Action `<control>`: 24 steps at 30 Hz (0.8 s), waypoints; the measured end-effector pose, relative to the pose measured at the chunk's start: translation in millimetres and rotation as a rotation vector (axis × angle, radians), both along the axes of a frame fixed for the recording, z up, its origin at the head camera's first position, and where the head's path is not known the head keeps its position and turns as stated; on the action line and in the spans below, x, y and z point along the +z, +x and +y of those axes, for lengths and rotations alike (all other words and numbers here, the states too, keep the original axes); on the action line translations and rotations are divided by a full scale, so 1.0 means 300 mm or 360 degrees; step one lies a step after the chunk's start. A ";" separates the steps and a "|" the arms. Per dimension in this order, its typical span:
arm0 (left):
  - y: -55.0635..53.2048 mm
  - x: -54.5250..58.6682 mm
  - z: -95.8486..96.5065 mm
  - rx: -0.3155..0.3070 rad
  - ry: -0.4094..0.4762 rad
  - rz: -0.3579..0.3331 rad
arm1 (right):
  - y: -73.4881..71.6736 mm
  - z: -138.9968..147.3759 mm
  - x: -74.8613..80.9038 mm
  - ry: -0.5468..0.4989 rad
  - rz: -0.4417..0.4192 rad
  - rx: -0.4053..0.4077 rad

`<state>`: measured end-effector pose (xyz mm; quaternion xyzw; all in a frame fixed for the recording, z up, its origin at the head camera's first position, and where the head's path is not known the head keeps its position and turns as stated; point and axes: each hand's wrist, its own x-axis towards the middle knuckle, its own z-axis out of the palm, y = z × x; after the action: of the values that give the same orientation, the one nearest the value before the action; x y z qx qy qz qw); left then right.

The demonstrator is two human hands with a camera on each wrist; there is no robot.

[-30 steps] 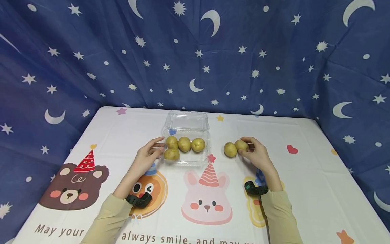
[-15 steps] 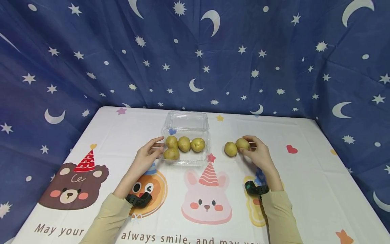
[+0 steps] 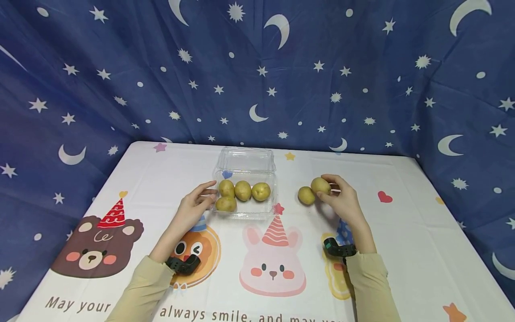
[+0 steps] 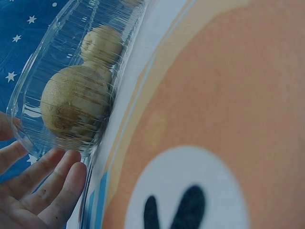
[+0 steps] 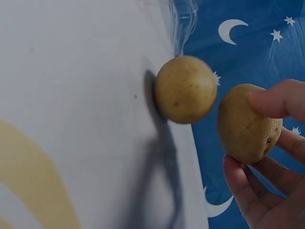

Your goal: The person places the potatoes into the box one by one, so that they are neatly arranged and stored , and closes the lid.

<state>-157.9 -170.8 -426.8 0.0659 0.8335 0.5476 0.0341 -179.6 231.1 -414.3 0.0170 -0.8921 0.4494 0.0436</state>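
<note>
Between thumb and fingers my right hand (image 3: 342, 199) grips a potato (image 3: 320, 185), raised off the table in the right wrist view. A second potato (image 3: 306, 195) lies on the table just left of it. To the left stands a clear plastic clamshell box (image 3: 263, 210), its lid (image 3: 246, 159) tipped back. Several potatoes (image 3: 242, 190) sit in the box, most of them toward its left side. My left hand (image 3: 195, 203) is at the box's left end, fingers extended and touching or very near the wall; in the left wrist view the fingertips (image 4: 71, 157) meet the plastic.
A white cloth printed with cartoon animals covers the table (image 3: 422, 259). Behind it and at both sides hangs a blue curtain (image 3: 225, 67) with moons and stars. Black camera bands (image 3: 339, 247) are strapped on both wrists.
My right hand has lifted its potato up from the table, slightly away from the other one. That other potato has shifted a little to the right. The left hand keeps its place.
</note>
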 end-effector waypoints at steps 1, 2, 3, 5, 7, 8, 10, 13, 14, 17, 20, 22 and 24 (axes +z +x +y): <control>0.002 0.007 0.003 0.0000 -0.0002 -0.0007 | 0.001 -0.004 0.005 -0.0004 0.0001 0.0003; 0.008 0.019 0.006 -0.0002 -0.0007 -0.0009 | 0.003 -0.008 0.010 -0.0005 0.0007 0.0008; 0.014 0.032 0.009 -0.0005 -0.0009 -0.0010 | 0.004 -0.012 0.016 -0.0005 0.0012 0.0013; 0.026 0.060 0.016 -0.0010 -0.0017 -0.0009 | 0.008 -0.023 0.027 -0.0012 0.0029 0.0024; 0.038 0.084 0.020 -0.0018 -0.0026 0.0008 | 0.010 -0.037 0.038 -0.0032 0.0040 0.0036; 0.042 0.089 0.020 -0.0024 -0.0031 0.0022 | 0.012 -0.043 0.043 -0.0038 0.0050 0.0046; 0.046 0.096 0.021 -0.0030 -0.0033 0.0034 | 0.014 -0.057 0.051 -0.0056 0.0064 0.0068; 0.045 0.093 0.019 -0.0038 -0.0032 0.0041 | 0.020 -0.078 0.060 -0.0074 0.0073 0.0118; 0.044 0.093 0.020 -0.0034 -0.0028 0.0029 | 0.023 -0.085 0.063 -0.0075 0.0078 0.0136; 0.034 0.075 0.017 -0.0022 -0.0021 0.0005 | 0.029 -0.108 0.070 -0.0086 0.0093 0.0191; 0.014 0.035 0.008 -0.0010 -0.0010 -0.0002 | 0.033 -0.130 0.077 -0.0078 0.0116 0.0226; 0.002 0.007 0.001 -0.0006 -0.0002 0.0005 | 0.036 -0.144 0.082 -0.0068 0.0137 0.0242; -0.003 -0.010 -0.004 -0.0005 0.0003 0.0018 | 0.039 -0.158 0.088 -0.0068 0.0153 0.0254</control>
<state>-158.9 -172.0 -429.7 0.0704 0.8331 0.5478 0.0301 -167.8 183.6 -387.8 0.1086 -0.8750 0.4689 0.0509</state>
